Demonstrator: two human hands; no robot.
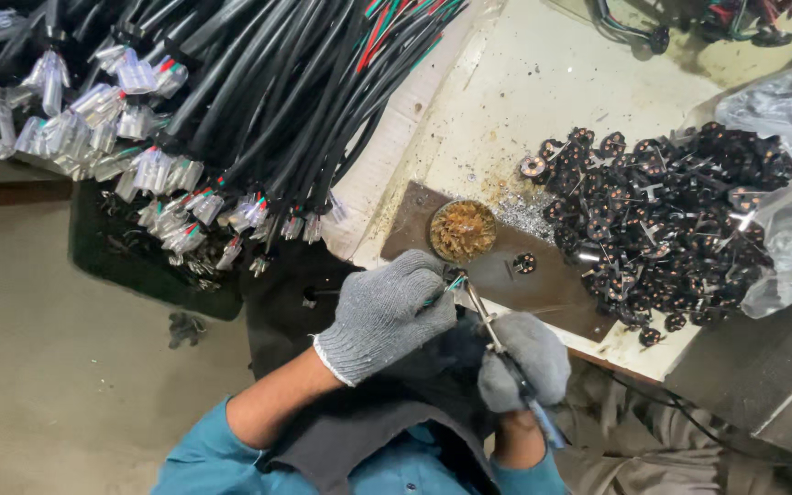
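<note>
The left hand, in a grey knitted glove, is pinching the end of a thin cable whose coloured cores are showing at the fingertips, just over the near edge of the tabletop. The right hand, gloved the same way, is clenching around the handle of a soldering iron, and the slim metal tip is pointing up toward the cable end, touching or just beside it; which of the two is too small to tell.

Just beyond the hands, a round tin of brassy cleaning wool is sitting on a dark brown plate, with silvery solder crumbs lying beside it. To the right, a heap of small black round plug parts is spilling out of a clear crumpled plastic bag.

At upper left, a thick bundle of black cables is hanging over the tabletop edge, its ends wearing small clear plastic sleeves. No label or sign is showing on the bag.
</note>
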